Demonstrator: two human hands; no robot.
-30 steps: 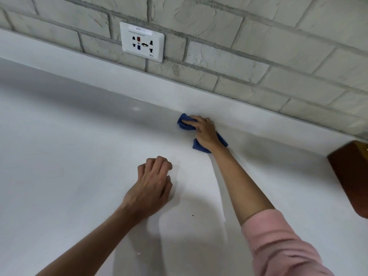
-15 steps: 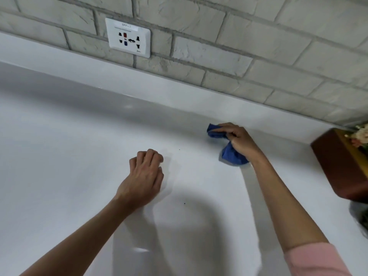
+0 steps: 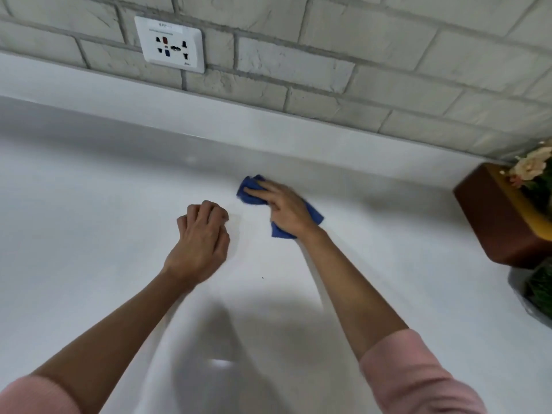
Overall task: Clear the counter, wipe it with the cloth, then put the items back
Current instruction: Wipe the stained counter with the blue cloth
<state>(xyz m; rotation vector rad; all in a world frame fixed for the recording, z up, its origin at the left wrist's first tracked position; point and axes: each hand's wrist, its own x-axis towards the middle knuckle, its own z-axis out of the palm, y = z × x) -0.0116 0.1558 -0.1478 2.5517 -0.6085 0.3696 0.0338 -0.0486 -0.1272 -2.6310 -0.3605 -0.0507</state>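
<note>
A blue cloth (image 3: 250,189) lies bunched on the white counter (image 3: 89,222), a short way in front of the raised back ledge. My right hand (image 3: 283,209) presses flat on top of the blue cloth and grips it, so only its two ends show. My left hand (image 3: 201,240) rests on the counter just left of the cloth, with its fingers curled into a loose fist and nothing in it.
A brown wooden box (image 3: 501,216) with flowers (image 3: 531,168) stands at the right edge of the counter. Below it is something dark green (image 3: 540,289). A wall socket (image 3: 170,44) sits on the brick wall above the back ledge (image 3: 209,121).
My right hand slid the cloth right along the back ledge, then back left and toward me. My left hand stayed put on the counter. The box with flowers came into view.
</note>
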